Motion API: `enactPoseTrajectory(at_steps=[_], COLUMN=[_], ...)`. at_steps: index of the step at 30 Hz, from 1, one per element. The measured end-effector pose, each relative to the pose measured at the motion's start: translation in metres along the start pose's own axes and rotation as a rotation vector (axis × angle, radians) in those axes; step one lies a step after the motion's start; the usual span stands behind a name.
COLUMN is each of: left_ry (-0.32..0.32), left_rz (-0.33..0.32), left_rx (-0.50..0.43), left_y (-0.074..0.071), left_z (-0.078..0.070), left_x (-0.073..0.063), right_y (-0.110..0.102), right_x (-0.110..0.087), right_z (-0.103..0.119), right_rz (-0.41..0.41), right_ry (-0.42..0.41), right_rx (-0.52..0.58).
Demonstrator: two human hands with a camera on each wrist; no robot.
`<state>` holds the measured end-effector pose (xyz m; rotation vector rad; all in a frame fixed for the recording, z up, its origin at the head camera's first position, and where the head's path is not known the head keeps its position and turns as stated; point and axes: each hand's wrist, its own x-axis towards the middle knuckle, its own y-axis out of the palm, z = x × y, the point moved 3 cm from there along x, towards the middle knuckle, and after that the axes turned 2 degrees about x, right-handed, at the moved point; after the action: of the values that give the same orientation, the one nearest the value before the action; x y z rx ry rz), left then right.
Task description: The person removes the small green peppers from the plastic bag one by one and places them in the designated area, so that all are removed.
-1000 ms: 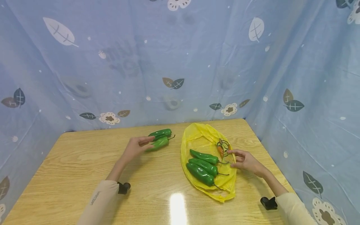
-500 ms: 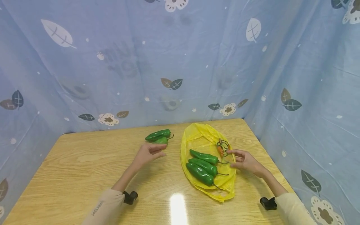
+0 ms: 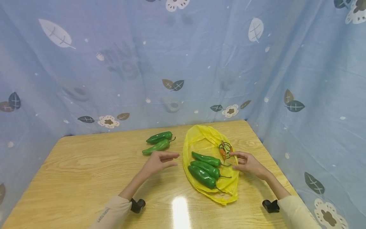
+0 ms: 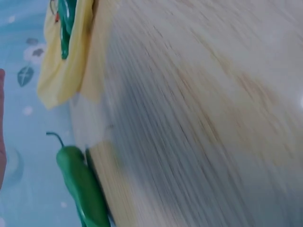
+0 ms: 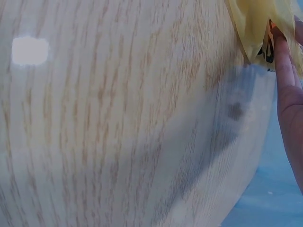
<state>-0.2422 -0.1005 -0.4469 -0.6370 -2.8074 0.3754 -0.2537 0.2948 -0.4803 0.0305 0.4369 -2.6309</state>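
A yellow plastic bag (image 3: 197,133) lies spread with its mouth open on the table. In it are a few green peppers (image 3: 204,176) with stems and a small bunch of orange-and-black printed markings or items (image 3: 226,150), too small to tell. My right hand (image 3: 248,164) holds the bag's right rim; in the right wrist view, plastic shows around the fingers (image 5: 284,61). My left hand (image 3: 159,163) hovers left of the bag, thumb and fingers apart with nothing between them. Beyond it, a lighter green pepper (image 3: 157,147) and a darker green pepper (image 3: 159,137) lie side by side.
The wooden table (image 3: 85,165) is bordered by a blue patterned curtain (image 3: 128,63) at the back and sides. A bright reflection shows near the table's front. Black wrist cameras sit on both forearms.
My left hand has moved right, from over the two loose peppers toward the bag, and carries nothing. The right hand stays at the bag's rim. The peppers lie as before.
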Motion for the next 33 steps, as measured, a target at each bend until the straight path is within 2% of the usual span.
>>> enactPoseTrajectory(at_steps=[7,11,14,19,22,25,29,33], left_ry=[0.016,0.056,0.073,0.056,0.051,0.025,-0.001,0.01], left_rz=[0.06,0.11,0.143,0.219,0.271,0.322,0.366,0.393], left_rx=[0.036,0.09,0.136,0.283,0.342,0.361,0.376,0.383], left_y=[0.021,0.032,0.039,0.051,0.057,0.06,0.062,0.066], left_z=[0.003,0.006,0.01,0.016,0.02,0.023,0.024,0.025], left_x=[0.022,0.037,0.055,0.09,0.106,0.115,0.12,0.123], right_y=[-0.002,-0.002,0.001,0.002,0.002,0.002,0.003,0.003], right_x=[0.002,0.003,0.004,0.002,0.001,0.001,0.003,0.002], right_z=[0.001,0.002,0.001,-0.005,-0.008,-0.01,-0.011,-0.009], right_rz=[-0.013,-0.01,0.004,-0.004,-0.011,-0.002,0.004,-0.001], right_ry=[-0.001,-0.016,-0.024,-0.015,-0.01,-0.015,-0.017,-0.014], right_rx=[-0.012,0.006,0.046,0.066,0.065,0.062,0.074,0.08])
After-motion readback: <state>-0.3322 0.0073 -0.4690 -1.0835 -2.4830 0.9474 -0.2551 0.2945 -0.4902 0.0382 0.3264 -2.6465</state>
